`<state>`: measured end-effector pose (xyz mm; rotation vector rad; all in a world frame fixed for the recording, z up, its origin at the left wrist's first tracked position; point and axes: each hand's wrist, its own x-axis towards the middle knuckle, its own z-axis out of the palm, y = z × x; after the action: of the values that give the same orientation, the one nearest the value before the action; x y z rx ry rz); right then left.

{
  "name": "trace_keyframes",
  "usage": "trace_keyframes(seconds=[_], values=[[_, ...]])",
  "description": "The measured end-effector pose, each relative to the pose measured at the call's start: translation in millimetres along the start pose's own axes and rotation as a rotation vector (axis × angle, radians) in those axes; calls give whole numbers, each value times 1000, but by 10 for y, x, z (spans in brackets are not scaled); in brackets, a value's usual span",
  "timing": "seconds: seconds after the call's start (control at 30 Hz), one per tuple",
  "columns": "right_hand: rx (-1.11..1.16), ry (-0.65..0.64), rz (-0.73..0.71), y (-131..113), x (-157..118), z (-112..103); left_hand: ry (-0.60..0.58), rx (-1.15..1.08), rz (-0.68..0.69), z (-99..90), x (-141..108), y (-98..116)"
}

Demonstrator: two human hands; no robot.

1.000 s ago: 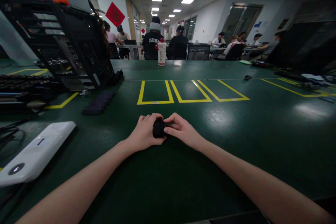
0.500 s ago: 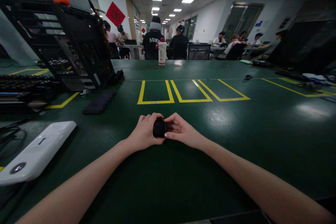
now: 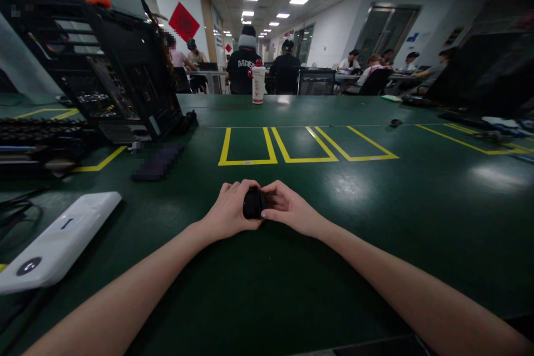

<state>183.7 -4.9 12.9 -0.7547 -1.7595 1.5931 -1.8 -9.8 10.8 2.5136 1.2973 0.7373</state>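
Note:
A small black object [image 3: 252,203], rounded and dark, is held between both hands over the green table [image 3: 267,289]. My left hand [image 3: 231,208] wraps round its left side, thumb below and fingers above. From the right, my right hand [image 3: 290,208] grips the object's right edge with thumb and fingertips. The fingers partly cover the object, so its exact kind cannot be made out. Beyond the hands, yellow tape outlines [image 3: 311,160] mark the tabletop.
At the left lie a white device [image 3: 67,236] and a dark flat item [image 3: 157,162], near an open black computer case [image 3: 125,78]. A white bottle [image 3: 258,86] stands at the back. Several people sit beyond. A small black ring-like piece [image 3: 395,122] lies at the right.

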Motion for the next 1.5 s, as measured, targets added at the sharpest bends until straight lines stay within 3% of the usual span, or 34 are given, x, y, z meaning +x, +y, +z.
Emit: trace_keyframes(seconds=[0.13,0.43,0.53,0.7,1.07,1.33,1.5], values=[[27,-18,-20,17,-7,-6,-41,-7,-1,-50,-2,34],[-33,83,-40,101,41,-7,-74,-26,-16,-103,13,87],[-31,55,10,76,27,-13,-71,-21,-12,-79,9,61],[39,-19,-27,19,-12,-17,-21,7,5,-40,-2,17],[-31,95,-30,86,47,-1,-3,-7,1,-1,7,4],[56,-18,-25,-2,-9,-23,-27,-17,5,-37,4,11],[4,32,-25,10,-13,-4,-68,-39,-18,-86,8,53]])
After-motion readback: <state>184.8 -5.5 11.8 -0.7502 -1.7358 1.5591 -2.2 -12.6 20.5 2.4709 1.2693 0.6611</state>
